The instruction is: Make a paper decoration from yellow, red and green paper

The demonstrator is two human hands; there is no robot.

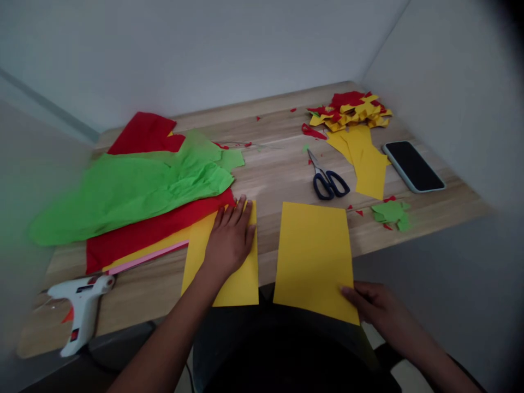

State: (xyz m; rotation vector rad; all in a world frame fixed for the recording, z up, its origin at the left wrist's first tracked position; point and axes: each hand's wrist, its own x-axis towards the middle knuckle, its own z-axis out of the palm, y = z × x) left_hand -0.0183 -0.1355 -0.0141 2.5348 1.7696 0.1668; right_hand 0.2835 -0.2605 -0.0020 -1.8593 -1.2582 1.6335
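My left hand lies flat, fingers stretched out, on a sheet of yellow paper at the table's front edge. Its fingertips reach the edge of a red sheet. To the right, my right hand pinches the lower right edge of a second yellow paper sheet between thumb and fingers. That sheet overhangs the front of the table, and a gap of bare wood separates the two sheets. Dark-handled scissors rest just beyond the right sheet, points away from me.
Crumpled green paper covers red sheets on the left. A white glue gun lies at the front left, near a pink strip. Yellow strips, a pile of red and yellow scraps, green scraps and a phone occupy the right.
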